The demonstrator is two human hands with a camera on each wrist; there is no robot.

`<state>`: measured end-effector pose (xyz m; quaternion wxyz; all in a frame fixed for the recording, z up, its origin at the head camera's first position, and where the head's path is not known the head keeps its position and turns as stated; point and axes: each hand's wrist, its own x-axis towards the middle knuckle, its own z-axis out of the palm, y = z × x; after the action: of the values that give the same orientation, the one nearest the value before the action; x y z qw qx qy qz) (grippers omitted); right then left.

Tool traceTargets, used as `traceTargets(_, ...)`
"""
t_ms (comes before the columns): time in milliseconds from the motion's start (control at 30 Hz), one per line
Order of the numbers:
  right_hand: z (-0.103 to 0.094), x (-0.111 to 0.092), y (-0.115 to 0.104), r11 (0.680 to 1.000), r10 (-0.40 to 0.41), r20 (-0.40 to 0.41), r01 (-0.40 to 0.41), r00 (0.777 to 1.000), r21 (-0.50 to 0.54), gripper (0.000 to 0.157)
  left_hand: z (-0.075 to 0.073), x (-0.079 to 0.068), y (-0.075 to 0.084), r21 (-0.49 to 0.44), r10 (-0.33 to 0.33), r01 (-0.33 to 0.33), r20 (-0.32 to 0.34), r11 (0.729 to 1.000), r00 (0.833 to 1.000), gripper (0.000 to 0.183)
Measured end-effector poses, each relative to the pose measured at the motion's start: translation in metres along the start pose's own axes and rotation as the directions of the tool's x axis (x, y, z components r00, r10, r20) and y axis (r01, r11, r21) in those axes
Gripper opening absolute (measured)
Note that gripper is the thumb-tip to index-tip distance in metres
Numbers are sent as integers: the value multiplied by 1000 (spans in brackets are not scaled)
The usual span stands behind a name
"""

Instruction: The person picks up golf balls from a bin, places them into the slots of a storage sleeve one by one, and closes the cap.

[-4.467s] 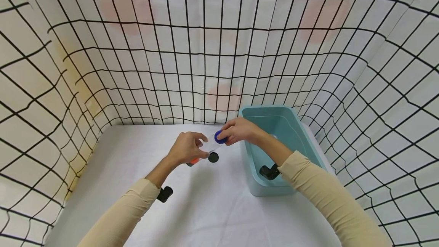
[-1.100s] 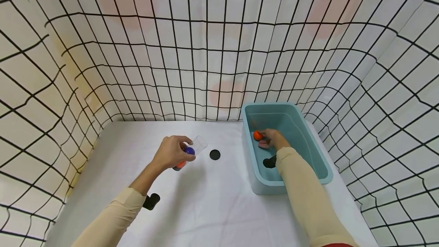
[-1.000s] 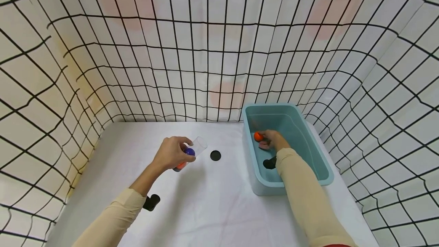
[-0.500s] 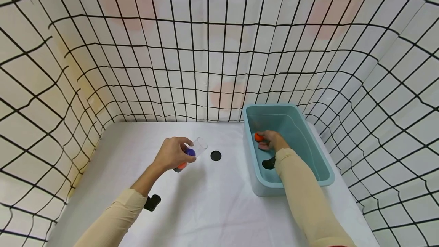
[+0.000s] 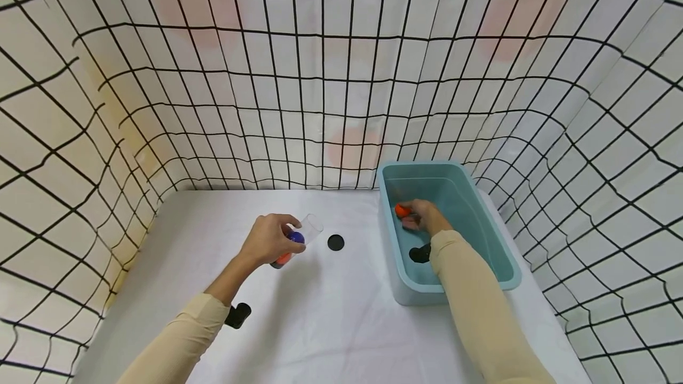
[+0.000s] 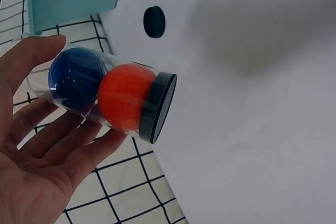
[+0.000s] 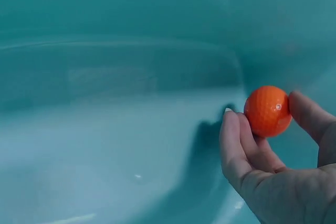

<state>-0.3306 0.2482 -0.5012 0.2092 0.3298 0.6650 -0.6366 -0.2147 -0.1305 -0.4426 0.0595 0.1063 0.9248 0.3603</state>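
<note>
My left hand holds a tilted clear tube above the white table, thumb on one side and fingers round the other. In the left wrist view, a blue golf ball and an orange golf ball sit one behind the other inside it, the orange one against the black end cap. The tube's other end has no cap and points up to the right in the head view. Down in the teal bin, my right hand pinches another orange golf ball between thumb and fingers.
A round black cap lies on the white table between the tube and the bin. The teal bin stands at the right with raised walls. Black netting hangs round the back and both sides.
Earlier my right hand held the blue golf ball at the tube's mouth; now that ball is inside the tube. The right hand moved into the bin and holds an orange ball, barely moving this last second.
</note>
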Motion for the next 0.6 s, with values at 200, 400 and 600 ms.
traceTargets(200,-10,-20,-22,997,-62,25,63,998,-55,57,4,3,0,-7,4,-4,4,1000,1000,42)
traceTargets(400,-22,-42,-44,992,-101,146,111,984,-63,65,6,5,2,-5,14,-14,9,1000,1000,43)
traceTargets(600,-32,-66,-59,985,-163,229,171,960,-17,63,6,9,9,4,38,-38,13,999,999,42)
